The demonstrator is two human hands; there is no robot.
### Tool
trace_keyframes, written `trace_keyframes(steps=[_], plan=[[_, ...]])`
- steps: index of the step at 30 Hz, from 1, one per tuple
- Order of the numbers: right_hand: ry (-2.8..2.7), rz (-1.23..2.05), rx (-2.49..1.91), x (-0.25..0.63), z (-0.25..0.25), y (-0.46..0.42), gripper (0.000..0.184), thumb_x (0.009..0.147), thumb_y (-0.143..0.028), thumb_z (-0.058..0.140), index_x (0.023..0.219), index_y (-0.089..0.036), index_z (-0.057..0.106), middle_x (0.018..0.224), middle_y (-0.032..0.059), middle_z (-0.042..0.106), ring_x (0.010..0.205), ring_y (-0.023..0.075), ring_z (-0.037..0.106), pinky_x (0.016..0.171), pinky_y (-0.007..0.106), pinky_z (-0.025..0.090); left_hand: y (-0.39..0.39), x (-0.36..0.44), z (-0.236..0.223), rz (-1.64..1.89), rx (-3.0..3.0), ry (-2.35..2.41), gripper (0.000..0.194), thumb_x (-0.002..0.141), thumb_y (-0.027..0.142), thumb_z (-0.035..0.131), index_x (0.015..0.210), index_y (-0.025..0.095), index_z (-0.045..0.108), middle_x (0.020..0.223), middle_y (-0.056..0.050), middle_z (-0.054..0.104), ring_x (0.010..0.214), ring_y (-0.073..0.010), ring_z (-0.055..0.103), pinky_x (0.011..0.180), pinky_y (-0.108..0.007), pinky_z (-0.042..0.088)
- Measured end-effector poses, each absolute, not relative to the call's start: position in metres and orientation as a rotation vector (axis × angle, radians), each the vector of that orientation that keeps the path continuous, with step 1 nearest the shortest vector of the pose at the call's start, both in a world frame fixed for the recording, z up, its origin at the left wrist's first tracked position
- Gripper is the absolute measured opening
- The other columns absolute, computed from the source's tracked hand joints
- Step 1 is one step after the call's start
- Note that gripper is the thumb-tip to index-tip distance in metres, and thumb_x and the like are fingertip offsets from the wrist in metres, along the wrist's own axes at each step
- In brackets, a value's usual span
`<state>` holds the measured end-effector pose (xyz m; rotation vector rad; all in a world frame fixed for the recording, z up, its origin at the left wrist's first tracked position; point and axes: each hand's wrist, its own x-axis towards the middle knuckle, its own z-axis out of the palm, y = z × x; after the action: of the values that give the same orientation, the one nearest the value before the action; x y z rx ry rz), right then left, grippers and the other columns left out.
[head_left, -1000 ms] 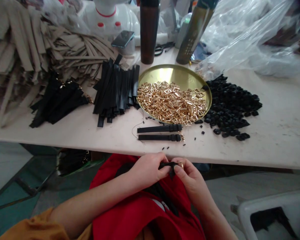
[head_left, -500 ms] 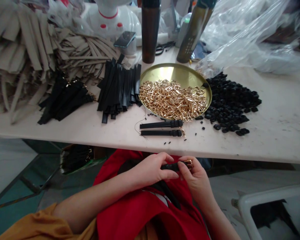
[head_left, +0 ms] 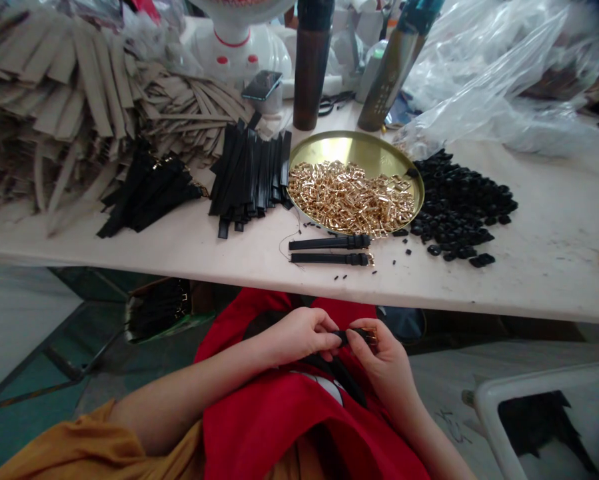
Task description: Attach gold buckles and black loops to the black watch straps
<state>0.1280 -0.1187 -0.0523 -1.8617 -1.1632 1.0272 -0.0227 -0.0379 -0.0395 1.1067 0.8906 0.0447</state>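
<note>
Over my lap, a black strap (head_left: 344, 338) with a gold buckle runs between my two hands. My left hand (head_left: 306, 333) pinches its left part between thumb and fingers. Around the buckle end, my right hand (head_left: 379, 350) is closed, thumb on top; the gold metal shows between its fingers. Part of the strap is hidden by the fingers. On the table before me lie two buckled black straps (head_left: 329, 259), side by side. Behind them a round gold tray (head_left: 349, 143) holds a heap of gold buckles (head_left: 352, 197).
Left of the tray lie black strips (head_left: 252, 177), a bundle of black straps (head_left: 149, 193) and piled beige strips (head_left: 79, 100). Small black loops (head_left: 459, 200) are heaped at the right. Two bottles (head_left: 312, 73) and plastic bags (head_left: 499, 80) stand behind. A white bin (head_left: 484, 407) is at lower right.
My left thumb and fingers have closed on the strap, where they were apart before. My right hand has shifted slightly left, nearer the left one. The whole view has moved a little.
</note>
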Motion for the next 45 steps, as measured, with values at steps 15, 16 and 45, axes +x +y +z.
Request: trace_keyframes(steps=[15,16,45], plan=[[-1.078,1.686,-1.602,0.119,-0.058,-0.135,0.018,0.077,-0.038,0.051,0.076,-0.02,0.048,0.057,-0.0049,0.048,0.05,0.0097,0.043,0.049,0.022,0.036,-0.028,-0.059,-0.042,-0.243,0.895,0.59,0.021,0.07,0.031,0.062,0.083,0.015,0.06,0.067,0.001,0.065,0.067,-0.0121,0.06,0.068,-0.024,0.044],[-1.028,1.708,-1.581,0.118,-0.058,-0.135,0.02,0.077,-0.039,0.052,0.077,-0.02,0.048,0.056,-0.0053,0.047,0.049,0.0095,0.043,0.049,0.022,0.036,-0.028,-0.059,-0.044,-0.233,0.898,0.59,0.025,0.067,0.034,0.066,0.08,0.015,0.059,0.065,0.001,0.064,0.066,-0.0121,0.06,0.068,-0.024,0.044],[-0.586,1.511,-1.497,0.106,-0.086,-0.143,0.036,0.069,-0.051,0.06,0.074,-0.021,0.041,0.045,-0.0097,0.044,0.038,0.006,0.036,0.039,0.019,0.027,-0.067,-0.034,-0.062,0.009,0.538,0.887,0.02,0.064,0.028,0.067,0.068,0.011,0.058,0.059,0.001,0.06,0.048,-0.0047,0.053,0.05,-0.016,0.039]])
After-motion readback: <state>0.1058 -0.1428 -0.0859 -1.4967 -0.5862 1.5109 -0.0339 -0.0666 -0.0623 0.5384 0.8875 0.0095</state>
